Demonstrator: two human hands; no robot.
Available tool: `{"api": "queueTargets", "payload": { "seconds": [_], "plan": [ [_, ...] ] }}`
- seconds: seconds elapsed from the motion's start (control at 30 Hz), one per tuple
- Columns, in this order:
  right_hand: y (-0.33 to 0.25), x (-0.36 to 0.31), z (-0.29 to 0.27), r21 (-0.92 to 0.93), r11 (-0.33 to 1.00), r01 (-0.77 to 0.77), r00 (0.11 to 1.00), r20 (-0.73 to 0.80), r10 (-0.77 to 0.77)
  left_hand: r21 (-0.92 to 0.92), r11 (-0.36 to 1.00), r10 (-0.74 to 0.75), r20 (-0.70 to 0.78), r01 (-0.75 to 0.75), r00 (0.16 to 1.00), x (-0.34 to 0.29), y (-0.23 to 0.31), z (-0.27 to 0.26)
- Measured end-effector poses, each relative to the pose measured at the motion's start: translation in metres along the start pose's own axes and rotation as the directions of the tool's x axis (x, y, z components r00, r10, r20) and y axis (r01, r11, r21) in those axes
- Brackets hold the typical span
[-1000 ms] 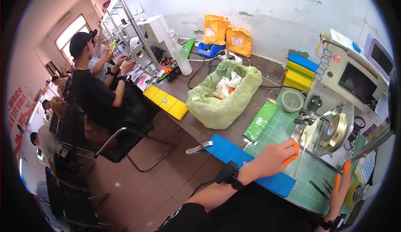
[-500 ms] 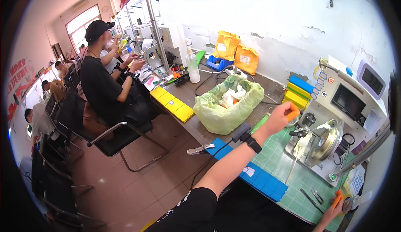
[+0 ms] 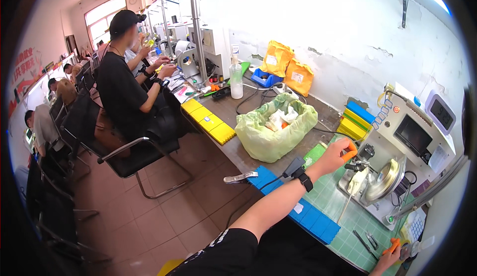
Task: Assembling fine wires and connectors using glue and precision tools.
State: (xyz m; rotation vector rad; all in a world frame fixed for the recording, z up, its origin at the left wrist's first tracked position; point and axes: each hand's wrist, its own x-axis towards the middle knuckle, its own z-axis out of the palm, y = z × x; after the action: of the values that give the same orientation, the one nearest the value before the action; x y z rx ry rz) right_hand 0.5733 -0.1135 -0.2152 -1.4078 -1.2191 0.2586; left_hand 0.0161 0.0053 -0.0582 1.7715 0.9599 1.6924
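My left hand, in orange finger covers and with a dark band at the wrist, is raised over the green cutting mat. Its fingertips are pinched together beside the machine's black knob; whatever they hold is too small to make out. At the lower right, my right hand has its covered fingers curled close beside a small clear jar with its lid raised. Whether it grips anything there is unclear. Tweezers and small snips lie near it on the mat.
The machine has a screen and a round metal wheel. A bin lined with a green bag stands left of my hand. Blue strips line the bench edge, yellow blocks farther left. A person sits at the left.
The view has shifted slightly. My left hand has come a little lower and nearer beside the machine's knob, still pinched. My right hand stays beside the jar.
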Motion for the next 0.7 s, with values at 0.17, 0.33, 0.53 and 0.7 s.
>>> {"api": "queueTargets", "payload": {
  "seconds": [0.17, 0.33, 0.53, 0.7],
  "plan": [
    [-0.062, -0.015, -0.002, -0.139, 0.989, 0.049, 0.997, 0.071, -0.039, 0.009, 0.995, 0.103, -0.048, -0.103, 0.994, -0.005, 0.005, -0.004],
    [-0.008, -0.006, -0.012, -0.056, 0.998, 0.023, 0.998, 0.062, -0.020, 0.014, 0.994, 0.110, -0.064, -0.109, 0.992, 0.001, 0.003, 0.007],
    [-0.016, -0.006, -0.005, -0.086, 0.996, 0.012, 1.000, -0.022, -0.014, 0.022, 0.998, 0.064, -0.072, -0.063, 0.995, 0.000, 0.002, 0.007],
    [-0.039, -0.014, -0.006, -0.056, 0.998, -0.012, 0.997, 0.079, 0.016, 0.039, 0.999, 0.030, -0.069, -0.027, 0.997, -0.001, -0.002, 0.006]
  ]
}}
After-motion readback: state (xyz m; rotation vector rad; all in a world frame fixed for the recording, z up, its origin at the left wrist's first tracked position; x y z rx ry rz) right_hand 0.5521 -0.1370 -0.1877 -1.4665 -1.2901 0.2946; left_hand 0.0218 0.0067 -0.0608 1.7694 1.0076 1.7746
